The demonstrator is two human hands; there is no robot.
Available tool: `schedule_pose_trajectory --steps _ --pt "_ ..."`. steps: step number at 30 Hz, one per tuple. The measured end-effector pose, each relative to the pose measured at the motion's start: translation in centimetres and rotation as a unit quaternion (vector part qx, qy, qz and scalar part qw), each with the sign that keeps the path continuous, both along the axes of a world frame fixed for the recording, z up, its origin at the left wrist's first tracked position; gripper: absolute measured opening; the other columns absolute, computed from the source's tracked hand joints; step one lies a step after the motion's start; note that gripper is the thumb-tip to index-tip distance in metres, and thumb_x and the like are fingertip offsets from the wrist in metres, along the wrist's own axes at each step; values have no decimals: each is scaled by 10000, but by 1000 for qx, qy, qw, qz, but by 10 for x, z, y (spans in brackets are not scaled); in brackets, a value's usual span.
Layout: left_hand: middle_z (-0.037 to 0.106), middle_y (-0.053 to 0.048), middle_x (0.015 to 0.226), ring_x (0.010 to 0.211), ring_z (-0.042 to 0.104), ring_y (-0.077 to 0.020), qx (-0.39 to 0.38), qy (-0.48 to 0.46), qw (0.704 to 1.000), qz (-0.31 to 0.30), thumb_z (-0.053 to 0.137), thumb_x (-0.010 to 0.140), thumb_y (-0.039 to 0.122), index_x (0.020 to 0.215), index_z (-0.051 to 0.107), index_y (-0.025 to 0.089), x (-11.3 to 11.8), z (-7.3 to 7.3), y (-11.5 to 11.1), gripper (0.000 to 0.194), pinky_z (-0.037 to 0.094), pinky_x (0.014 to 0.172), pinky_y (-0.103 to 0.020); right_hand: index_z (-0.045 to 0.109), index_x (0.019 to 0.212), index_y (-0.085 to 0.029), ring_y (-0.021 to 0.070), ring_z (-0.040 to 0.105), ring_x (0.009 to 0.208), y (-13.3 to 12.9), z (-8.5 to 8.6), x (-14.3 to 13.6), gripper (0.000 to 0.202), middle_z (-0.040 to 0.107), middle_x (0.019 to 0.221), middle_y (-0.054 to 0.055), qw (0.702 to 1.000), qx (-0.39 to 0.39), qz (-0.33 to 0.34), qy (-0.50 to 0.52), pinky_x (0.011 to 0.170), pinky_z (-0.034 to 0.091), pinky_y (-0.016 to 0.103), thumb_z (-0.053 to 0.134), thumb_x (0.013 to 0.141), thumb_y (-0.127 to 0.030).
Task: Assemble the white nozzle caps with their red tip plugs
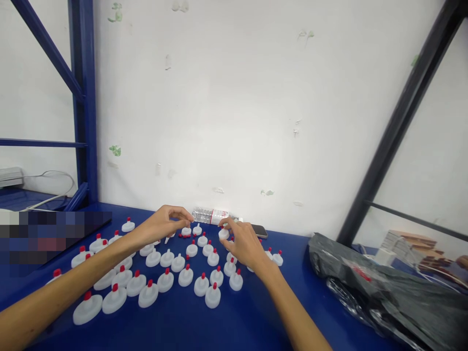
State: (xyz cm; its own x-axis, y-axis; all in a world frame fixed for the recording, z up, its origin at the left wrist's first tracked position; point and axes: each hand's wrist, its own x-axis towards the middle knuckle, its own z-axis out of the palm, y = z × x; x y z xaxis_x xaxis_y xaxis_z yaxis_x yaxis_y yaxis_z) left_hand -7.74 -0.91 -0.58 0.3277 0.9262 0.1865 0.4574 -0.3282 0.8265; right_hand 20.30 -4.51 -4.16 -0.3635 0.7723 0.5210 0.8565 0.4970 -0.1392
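Right hand: grasping a white cap between thumb and fingers, above the back part of the table.
Left hand: fingers curved toward the thumb, just beside another cap; whether a small piece is pinched between the fingertips cannot be told.
White caps: round, wide-based, spread over the blue table in front of and between the forearms; most bear red tips, while several near the middle show bare white nozzles.
Loose red pieces: lying on the table near the left fingertips.
Clear bottle: on its side along the wall, behind the hands.
Phone: flat on the table, to the right of the right hand, partly hidden by it.
Dark plastic bag: at the table's right side.
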Motion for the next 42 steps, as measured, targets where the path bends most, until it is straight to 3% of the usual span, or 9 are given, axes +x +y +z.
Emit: schedule_pose_trajectory --steps 5,13,19,23,27,30,34,42 --pt "764 -81 1155 500 480 -77 3 13 1000 -1 747 826 577 1032 751 212 -3 -2 2 420 375 492 -263 678 1258 -176 247 704 1108 0 -3 1 303 720 1201 69 1000 -17 20 -16 1009 569 503 704 1024 -367" --pt "769 -84 1112 505 486 -87 14 33 999 -14 707 819 583 1033 755 201 0 2 -4 441 425 533 -275 679 1238 -169 232 714 1052 -3 -1 -2 289 722 1165 62 998 -45 38 -33 965 589 475 703 1025 -363" --pt "779 -77 951 646 578 -171 58 111 992 -26 672 819 514 958 791 206 -2 8 -7 358 428 605 -293 627 1367 -188 247 710 1079 -5 -1 -1 385 720 1163 64 996 -63 49 -33 969 590 486 703 1024 -346" --pt "778 -45 881 717 607 -190 70 182 978 -69 696 841 493 905 817 250 -6 8 -8 279 412 645 -292 627 1375 -198 249 706 1087 -3 -4 3 386 715 1182 69 995 -75 52 -39 965 592 486 695 1029 -357" --pt "761 -29 802 671 613 -193 36 238 963 -122 748 826 591 895 830 282 -8 5 -11 327 405 597 -294 671 1278 -185 228 712 1048 -1 -4 4 310 715 1197 70 993 -94 56 -47 945 600 461 690 1034 -375" --pt "767 -30 784 686 644 -207 16 261 954 -145 793 789 558 852 825 283 -9 1 -11 284 418 600 -295 675 1270 -183 226 713 1044 -1 -3 3 306 715 1203 72 991 -110 55 -46 936 605 455 692 1034 -378" --pt "782 -39 794 729 684 -224 16 263 953 -152 770 796 460 752 808 271 -11 -3 -8 198 444 633 -300 687 1236 -177 215 722 1016 -2 -1 4 286 724 1176 67 987 -142 64 -38 905 617 433 697 1032 -377" --pt "776 -35 843 735 646 -199 66 185 975 -102 726 864 520 823 789 253 -6 8 -10 277 425 642 -287 730 1143 -184 220 738 1025 -10 16 6 200 773 1068 46 990 -114 73 50 954 584 435 719 1013 -334"
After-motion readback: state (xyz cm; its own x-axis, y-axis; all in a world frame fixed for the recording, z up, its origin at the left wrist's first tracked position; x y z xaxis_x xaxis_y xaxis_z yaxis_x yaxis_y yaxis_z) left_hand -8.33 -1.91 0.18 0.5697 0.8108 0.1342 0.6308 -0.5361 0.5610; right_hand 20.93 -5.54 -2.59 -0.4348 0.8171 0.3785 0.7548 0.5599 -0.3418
